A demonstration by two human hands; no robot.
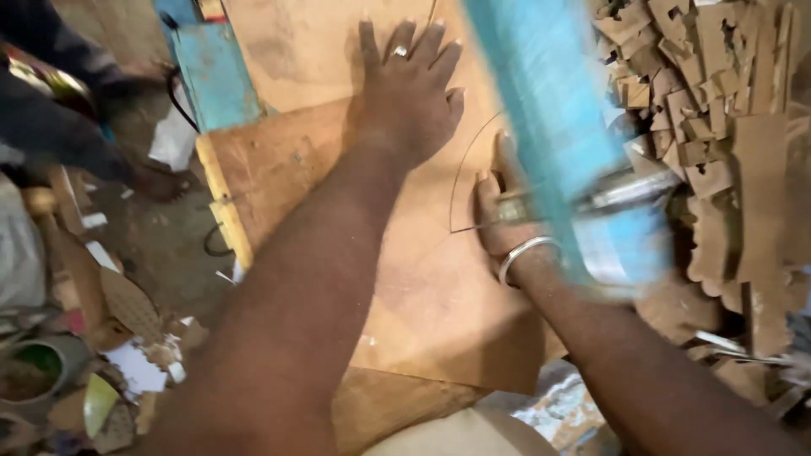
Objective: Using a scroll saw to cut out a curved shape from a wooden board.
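Observation:
My left hand (411, 84) lies flat, fingers spread, on a thin brown board (439, 287) that rests on a wooden table. A ring is on one finger. My right hand (500, 215), with a metal bangle at the wrist, rests on the same board beside the blue arm of a scroll saw (553, 127). A thin curved cut line (463, 169) runs across the board between my two hands and ends near the saw blade. The saw arm blurs and hides part of my right hand's fingers.
A heap of cut brown board shapes (718, 127) lies at the right. A blue panel (215, 76) stands at the table's far left edge (221, 203). Another person's dark-sleeved arm (59, 127) is at far left. Scraps and a bowl (34, 371) litter the floor.

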